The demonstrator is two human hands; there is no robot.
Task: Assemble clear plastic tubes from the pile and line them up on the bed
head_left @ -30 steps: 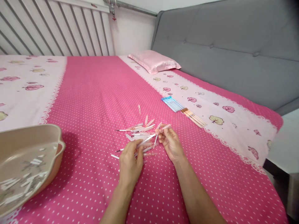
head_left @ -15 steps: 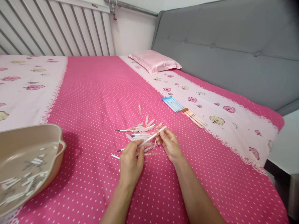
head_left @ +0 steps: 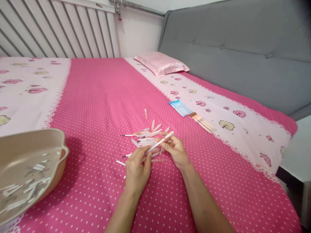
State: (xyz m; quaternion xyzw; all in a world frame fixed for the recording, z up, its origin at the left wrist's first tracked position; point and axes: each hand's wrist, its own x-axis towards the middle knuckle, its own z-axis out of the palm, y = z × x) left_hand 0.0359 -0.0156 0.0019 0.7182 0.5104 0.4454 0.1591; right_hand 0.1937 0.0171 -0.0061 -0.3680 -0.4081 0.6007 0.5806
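Between my two hands is a slim pale pink pen (head_left: 160,141), tilted up to the right. My left hand (head_left: 138,165) pinches its lower end, fingers closed. Toward the pen's upper end, my right hand (head_left: 177,151) grips it between thumb and fingers. Under and just beyond the hands lies a loose pile of pen parts: pink caps (head_left: 156,127), clear barrels and white refills (head_left: 127,135) with dark tips. Part of this pile is hidden by my hands. A white stick (head_left: 120,162) rests beside my left hand.
A beige basin (head_left: 54,136) holding many small white pieces stands at the left. Right of the pile lie a row of blue pens (head_left: 181,108) and a row of peach pens with brown ends (head_left: 202,122). A pink pillow (head_left: 160,63) lies against the grey headboard (head_left: 233,48).
Both hands stay nearly in place with the pen between them. My right hand's fingers have shifted slightly along the pen; the pile and pen rows look the same.
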